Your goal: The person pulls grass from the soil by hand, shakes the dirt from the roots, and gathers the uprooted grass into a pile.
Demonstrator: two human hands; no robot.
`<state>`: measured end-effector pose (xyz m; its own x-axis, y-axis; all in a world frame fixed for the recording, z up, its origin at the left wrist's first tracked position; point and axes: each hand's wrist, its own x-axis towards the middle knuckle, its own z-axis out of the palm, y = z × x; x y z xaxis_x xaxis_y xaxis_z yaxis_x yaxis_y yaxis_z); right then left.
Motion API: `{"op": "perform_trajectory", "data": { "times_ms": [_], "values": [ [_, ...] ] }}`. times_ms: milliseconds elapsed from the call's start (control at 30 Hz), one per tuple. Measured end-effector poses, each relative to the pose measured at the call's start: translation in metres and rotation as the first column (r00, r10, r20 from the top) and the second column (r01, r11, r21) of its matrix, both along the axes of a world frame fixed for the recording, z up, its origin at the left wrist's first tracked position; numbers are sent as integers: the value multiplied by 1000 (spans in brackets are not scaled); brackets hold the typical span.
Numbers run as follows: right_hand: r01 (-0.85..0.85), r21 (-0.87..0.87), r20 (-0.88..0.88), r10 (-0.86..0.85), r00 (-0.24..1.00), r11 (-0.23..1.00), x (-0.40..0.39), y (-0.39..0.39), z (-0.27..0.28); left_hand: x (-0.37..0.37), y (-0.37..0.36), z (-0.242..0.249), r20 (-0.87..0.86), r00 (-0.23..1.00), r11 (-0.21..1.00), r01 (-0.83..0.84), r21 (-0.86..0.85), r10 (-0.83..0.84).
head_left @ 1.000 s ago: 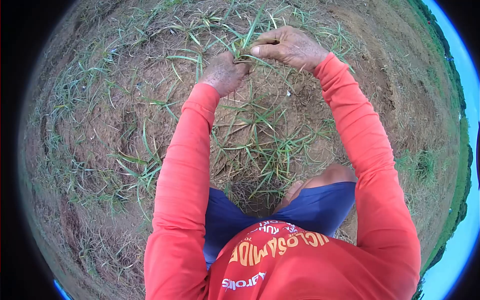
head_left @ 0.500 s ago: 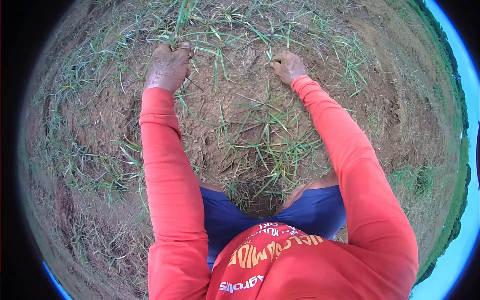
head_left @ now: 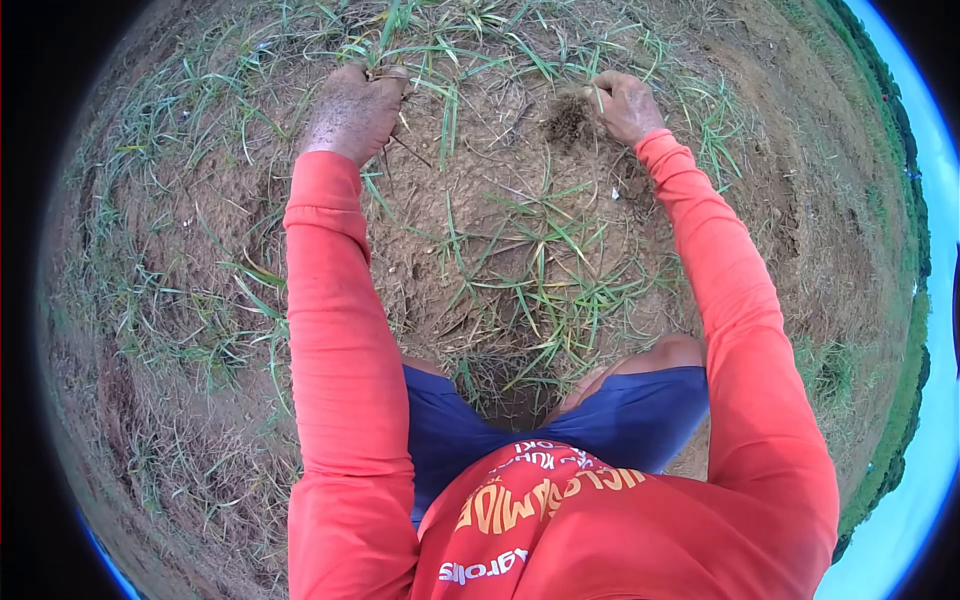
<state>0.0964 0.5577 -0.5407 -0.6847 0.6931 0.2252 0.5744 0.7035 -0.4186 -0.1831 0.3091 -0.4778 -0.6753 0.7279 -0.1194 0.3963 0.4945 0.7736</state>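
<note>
My left hand point(head_left: 355, 112), dirty with soil, is closed round a bunch of grass point(head_left: 393, 28). Green blades stick out beyond its fingers, and a thin dark stem or root point(head_left: 410, 150) pokes out near the wrist side. My right hand point(head_left: 630, 108) pinches a tuft of grass whose dark, soil-covered root clump point(head_left: 570, 122) hangs to the left of the fingers. Between my knees and hands a larger grass tuft point(head_left: 545, 265) grows from the brown soil.
Bare brown soil point(head_left: 420, 215) with scattered green grass point(head_left: 190, 110) spreads all round. Dry straw-like grass point(head_left: 230, 500) covers the lower left. My bent knee point(head_left: 675, 352) lies below my right forearm. A line of trees point(head_left: 905, 420) edges the field at far right.
My right hand has moved right and slightly up, and a root clump with soil now shows at its fingers. My left hand, still closed on grass, has shifted slightly right and up.
</note>
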Motion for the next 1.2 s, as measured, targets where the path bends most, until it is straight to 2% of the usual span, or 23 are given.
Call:
{"op": "perform_trajectory", "data": {
  "times_ms": [33, 100, 133, 167, 200, 233, 267, 367, 467, 500, 533, 567, 667, 700, 767, 800, 833, 867, 967, 1033, 1133, 1200],
  "values": [
    [-11, -44, 38, 13, 999, 999, 3, 5, 17, 2, 2, 4, 35, 999, 1000, -7, -6, 7],
    [6, -333, -92, -39, 995, 943, 11, 6, 38, 12, 4, 15, -22, 999, 998, 37, -41, -38],
    [-1, -471, -150, -78, 986, 882, 17, 8, 43, 16, 5, 20, -50, 997, 996, 59, -62, -62],
    [16, -691, -173, -187, 967, 723, 26, 33, 12, 18, 8, 16, -51, 997, 998, 54, -14, -55],
    [132, -562, 17, -149, 989, 816, 35, 29, 12, 21, 8, 9, -50, 996, 998, 68, 8, -67],
    [227, -401, 210, -152, 966, 888, 47, 25, 12, 24, 12, 4, -52, 994, 995, 95, 32, -93],
    [252, -204, 392, -157, 907, 946, 44, 31, 18, 20, 17, 1, -58, 995, 993, 89, 72, -85],
    [155, -328, 200, -92, 975, 932, 47, 18, 30, 31, 10, 24, 152, 978, 989, 146, -22, -141],
    [97, -482, 74, -69, 995, 871, 39, 2, 55, 38, 22, 4, 323, 933, 987, 136, 85, -157],
    [56, -534, 37, -43, 998, 843, 31, -7, 64, 44, 24, 8, 303, 935, 983, 173, 58, -182],
    [13, -588, -2, -18, 1000, 809, 23, -19, 74, 51, 27, 4, 315, 919, 971, 216, 104, -238],
    [-25, -515, 5, 33, 999, 857, 12, -33, 84, 59, 30, -5, 323, 900, 955, 255, 151, -291],
    [-205, -540, -37, 220, 975, 816, -35, -68, 104, 75, 34, 6, 399, 824, 914, 338, 222, -402],
    [-244, -560, -117, 216, 969, 792, -51, -75, 105, 75, 32, 9, 433, 794, 904, 357, 236, -426],
    [-322, -587, -273, 193, 942, 743, -76, -79, 106, 38, 32, -7, 205, 960, 978, 170, 118, -192],
    [-257, -424, -205, 185, 961, 868, -85, -64, 90, 17, 27, -14, 76, 995, 995, 61, 80, -67],
    [-193, -235, -141, 163, 976, 953, -97, -40, 59, 1, 13, -4, 27, 999, 991, -37, 127, 33],
    [-132, -30, -86, 129, 988, 991, -107, -26, 35, -14, -5, 9, -19, 990, 975, -133, 180, 138],
    [-138, -315, 330, 244, 912, 939, -121, -31, 7, -48, -38, 17, 149, 944, 888, -328, 321, 295],
    [-80, -319, 251, 165, 954, 944, -138, -41, -23, -55, -54, 24, 231, 912, 817, -407, 408, 339],
    [-58, -316, 170, 117, 978, 947, -163, -49, -38, -57, -62, 32, 71, 916, 877, -398, 267, 394],
    [-78, -311, 170, 136, 976, 947, -175, -52, -41, -58, -63, 28, 111, 921, 857, -388, 339, 373]
  ]
}}
